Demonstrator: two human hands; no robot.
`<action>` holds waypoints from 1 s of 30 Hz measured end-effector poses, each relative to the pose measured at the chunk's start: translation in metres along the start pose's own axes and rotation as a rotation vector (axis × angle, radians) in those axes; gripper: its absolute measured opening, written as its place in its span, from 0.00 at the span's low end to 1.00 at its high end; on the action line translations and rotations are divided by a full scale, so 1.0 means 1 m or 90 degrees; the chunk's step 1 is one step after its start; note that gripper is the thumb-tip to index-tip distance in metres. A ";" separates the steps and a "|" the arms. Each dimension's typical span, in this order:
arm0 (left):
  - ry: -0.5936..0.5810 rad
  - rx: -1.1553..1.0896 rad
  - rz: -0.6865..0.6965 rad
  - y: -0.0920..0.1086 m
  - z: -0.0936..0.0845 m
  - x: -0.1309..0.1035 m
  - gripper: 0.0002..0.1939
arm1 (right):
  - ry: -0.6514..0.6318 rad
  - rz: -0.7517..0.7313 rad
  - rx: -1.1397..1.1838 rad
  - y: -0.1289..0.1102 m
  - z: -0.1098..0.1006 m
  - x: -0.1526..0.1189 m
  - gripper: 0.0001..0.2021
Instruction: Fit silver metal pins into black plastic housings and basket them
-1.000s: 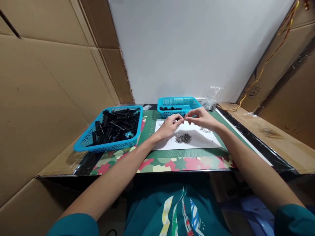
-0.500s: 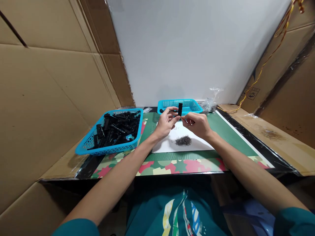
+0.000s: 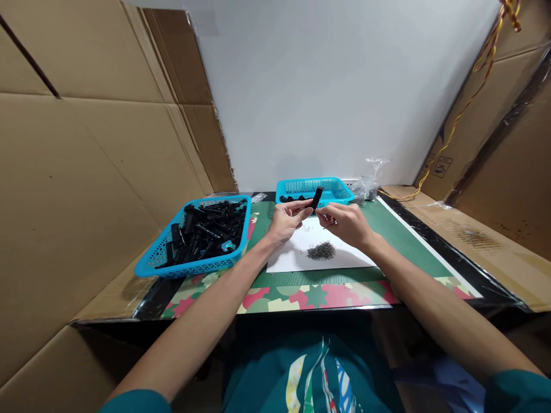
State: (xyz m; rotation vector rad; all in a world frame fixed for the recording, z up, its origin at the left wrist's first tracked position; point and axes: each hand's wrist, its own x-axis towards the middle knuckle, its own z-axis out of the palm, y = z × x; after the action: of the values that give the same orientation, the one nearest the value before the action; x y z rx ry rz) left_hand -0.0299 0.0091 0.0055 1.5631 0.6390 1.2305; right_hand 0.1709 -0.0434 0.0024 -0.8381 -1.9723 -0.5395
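Note:
Between the thumb and fingers of my left hand is a narrow black plastic part, tilted with its top to the right. My right hand is closed in a pinch at the lower end of that part; whatever its fingertips hold is too small to make out. Below both hands, a heap of tiny dark metal pieces lies on a white sheet. A few more tiny pieces are scattered on the sheet behind the heap.
A blue basket piled with black plastic parts stands at the left. Behind my hands is a second blue basket with some black parts. Clear plastic bags sit at the back right. Cardboard walls flank the green mat.
The black plastic part has gone from upright to leaning right, and sits slightly lower. My right hand stays pinched close to its lower end. The camera view has shifted a little.

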 end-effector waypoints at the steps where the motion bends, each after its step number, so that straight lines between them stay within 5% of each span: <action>1: 0.000 0.003 -0.005 0.001 0.000 0.000 0.32 | -0.008 -0.006 -0.005 0.000 -0.001 0.000 0.11; 9: -0.005 -0.012 -0.060 0.008 -0.005 -0.003 0.30 | -0.092 0.027 0.009 -0.002 -0.007 0.001 0.14; 30: -0.086 -0.032 -0.115 0.014 -0.004 -0.007 0.33 | -0.089 0.078 0.082 -0.001 -0.011 0.003 0.13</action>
State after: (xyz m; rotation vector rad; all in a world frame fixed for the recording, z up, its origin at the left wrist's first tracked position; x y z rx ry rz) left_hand -0.0389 -0.0004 0.0154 1.4978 0.6410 0.9902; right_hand 0.1750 -0.0505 0.0106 -0.9284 -2.0424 -0.2856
